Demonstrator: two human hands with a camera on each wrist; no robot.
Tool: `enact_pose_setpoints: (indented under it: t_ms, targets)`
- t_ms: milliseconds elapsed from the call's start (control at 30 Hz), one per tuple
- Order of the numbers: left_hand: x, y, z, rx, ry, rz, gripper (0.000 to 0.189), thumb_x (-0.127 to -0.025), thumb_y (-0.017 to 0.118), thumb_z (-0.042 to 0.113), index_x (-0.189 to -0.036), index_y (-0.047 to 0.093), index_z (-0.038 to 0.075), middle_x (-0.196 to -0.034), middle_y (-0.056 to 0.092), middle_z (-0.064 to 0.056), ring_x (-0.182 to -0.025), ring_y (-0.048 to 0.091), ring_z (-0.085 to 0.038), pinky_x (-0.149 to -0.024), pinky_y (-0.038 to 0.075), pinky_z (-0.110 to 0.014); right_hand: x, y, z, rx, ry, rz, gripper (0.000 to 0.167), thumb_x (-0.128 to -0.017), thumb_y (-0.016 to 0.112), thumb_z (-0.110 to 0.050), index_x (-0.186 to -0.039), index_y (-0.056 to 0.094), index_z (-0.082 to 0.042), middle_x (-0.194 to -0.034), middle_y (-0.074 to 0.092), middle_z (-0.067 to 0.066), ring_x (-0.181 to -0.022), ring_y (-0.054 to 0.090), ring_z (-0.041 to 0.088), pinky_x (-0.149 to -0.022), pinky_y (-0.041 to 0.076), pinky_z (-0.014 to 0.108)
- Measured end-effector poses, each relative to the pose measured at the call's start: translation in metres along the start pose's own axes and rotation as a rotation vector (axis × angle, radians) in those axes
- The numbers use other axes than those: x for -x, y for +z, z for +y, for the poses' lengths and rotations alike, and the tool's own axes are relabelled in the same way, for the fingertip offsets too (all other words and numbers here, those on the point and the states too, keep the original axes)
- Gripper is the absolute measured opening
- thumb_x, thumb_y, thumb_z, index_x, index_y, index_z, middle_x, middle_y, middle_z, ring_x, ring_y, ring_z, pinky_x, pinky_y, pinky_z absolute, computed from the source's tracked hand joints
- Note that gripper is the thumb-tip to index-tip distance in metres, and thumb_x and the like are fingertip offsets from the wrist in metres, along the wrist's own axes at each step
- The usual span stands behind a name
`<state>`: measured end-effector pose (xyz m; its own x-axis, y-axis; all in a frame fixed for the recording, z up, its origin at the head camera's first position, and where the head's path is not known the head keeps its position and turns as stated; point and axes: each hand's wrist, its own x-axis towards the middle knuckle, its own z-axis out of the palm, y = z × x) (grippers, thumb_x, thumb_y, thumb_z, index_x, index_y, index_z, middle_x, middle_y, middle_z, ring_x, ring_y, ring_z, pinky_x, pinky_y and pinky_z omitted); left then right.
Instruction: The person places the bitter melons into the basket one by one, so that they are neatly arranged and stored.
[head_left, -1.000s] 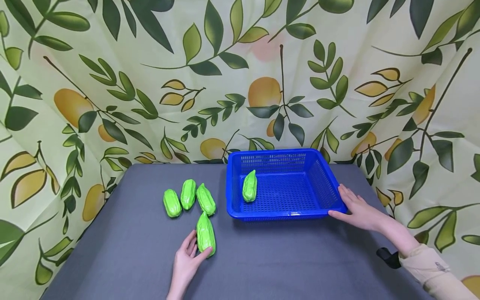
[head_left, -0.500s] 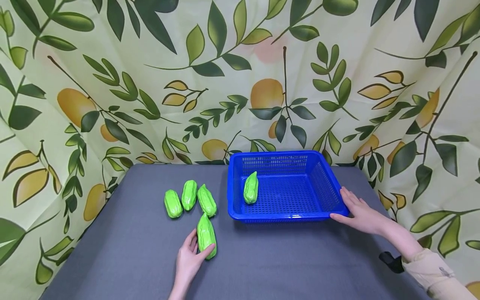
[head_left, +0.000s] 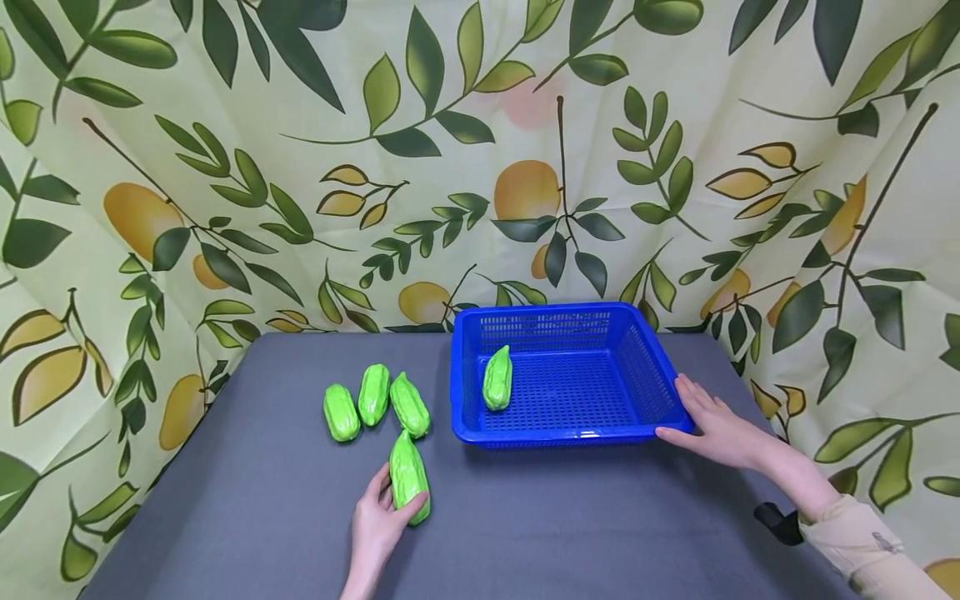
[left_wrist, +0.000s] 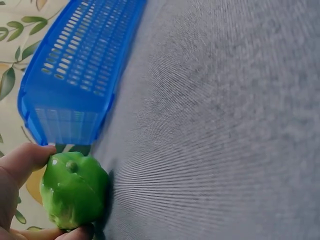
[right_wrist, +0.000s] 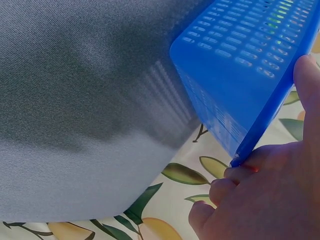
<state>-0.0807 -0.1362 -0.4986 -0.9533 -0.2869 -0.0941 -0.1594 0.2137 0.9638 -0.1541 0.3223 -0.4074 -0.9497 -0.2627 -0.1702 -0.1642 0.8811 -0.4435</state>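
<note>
In the head view my left hand (head_left: 377,521) grips a bright green, ribbed bitter melon (head_left: 408,479), thumb on its right side and fingers on its left. Its blunt end with a small stem nub faces the left wrist camera, where the melon (left_wrist: 75,190) sits between thumb and fingers, close to the cloth. My right hand (head_left: 716,427) rests on the front right corner of a blue plastic basket (head_left: 558,435), thumb at the front rim and fingers fairly straight along the right rim. Another bitter melon (head_left: 497,379) lies inside the basket, near its left wall.
Three more green melons, a left one (head_left: 341,412), a middle one (head_left: 374,394) and a right one (head_left: 409,406), lie left of the basket on the grey cloth (head_left: 562,525). Behind stands a leaf-patterned curtain (head_left: 450,167). A black strap (head_left: 778,523) hangs by the right sleeve.
</note>
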Motion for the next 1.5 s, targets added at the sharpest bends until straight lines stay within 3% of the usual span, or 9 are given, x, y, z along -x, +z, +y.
enact_pose_setpoints:
  t_ms: [200, 533, 800, 1000, 1300, 1500]
  targets:
    - [0.001, -0.01, 0.012, 0.056, -0.065, 0.017, 0.083, -0.076, 0.077, 0.006, -0.143, 0.03, -0.01, -0.142, 0.039, -0.033, -0.13, 0.043, -0.041, -0.1, 0.046, -0.037, 0.0, -0.001, -0.001, 0.005, 0.005, -0.001, 0.102, -0.087, 0.057, -0.055, -0.148, 0.006, 0.009, -0.153, 0.005, 0.034, -0.14, 0.004, 0.053, -0.107, 0.007, 0.073]
    - [-0.006, -0.025, 0.047, 0.115, -0.052, -0.01, 0.08, -0.08, 0.074, 0.009, -0.146, 0.03, -0.003, -0.146, 0.036, -0.029, -0.133, 0.04, -0.038, -0.097, 0.047, -0.021, 0.0, -0.001, -0.001, 0.013, -0.001, 0.005, 0.102, -0.087, 0.057, -0.056, -0.148, 0.007, 0.01, -0.153, 0.005, 0.034, -0.14, 0.005, 0.053, -0.107, 0.007, 0.072]
    - [-0.018, -0.025, 0.078, 0.171, -0.033, -0.043, 0.078, -0.081, 0.072, 0.007, -0.146, 0.03, -0.002, -0.15, 0.032, -0.025, -0.135, 0.039, -0.035, -0.085, 0.046, -0.007, 0.001, 0.0, -0.002, 0.004, 0.006, 0.004, 0.103, -0.087, 0.058, -0.056, -0.148, 0.007, 0.009, -0.153, 0.005, 0.034, -0.14, 0.005, 0.053, -0.107, 0.006, 0.072]
    - [-0.023, -0.022, 0.094, 0.17, -0.005, -0.08, 0.08, -0.082, 0.072, 0.011, -0.148, 0.027, 0.001, -0.149, 0.032, -0.022, -0.137, 0.037, -0.033, -0.092, 0.047, -0.014, 0.003, 0.0, -0.002, 0.001, 0.002, 0.007, 0.102, -0.086, 0.058, -0.055, -0.148, 0.008, 0.009, -0.153, 0.007, 0.034, -0.14, 0.006, 0.053, -0.107, 0.007, 0.072]
    - [-0.028, -0.02, 0.106, 0.13, -0.033, -0.076, 0.081, -0.082, 0.074, 0.016, -0.147, 0.03, 0.004, -0.151, 0.032, -0.018, -0.137, 0.038, -0.031, -0.104, 0.042, -0.034, 0.003, 0.003, 0.0, 0.011, -0.003, 0.014, 0.102, -0.086, 0.058, -0.055, -0.148, 0.009, 0.01, -0.153, 0.008, 0.034, -0.14, 0.007, 0.053, -0.108, 0.008, 0.072]
    - [-0.037, -0.008, 0.127, 0.136, 0.038, -0.115, 0.077, -0.081, 0.074, 0.014, -0.145, 0.034, 0.002, -0.15, 0.034, -0.02, -0.137, 0.037, -0.036, -0.109, 0.038, -0.043, 0.004, 0.002, 0.0, -0.006, -0.005, 0.023, 0.102, -0.086, 0.058, -0.055, -0.148, 0.008, 0.01, -0.153, 0.007, 0.033, -0.14, 0.005, 0.053, -0.107, 0.007, 0.072]
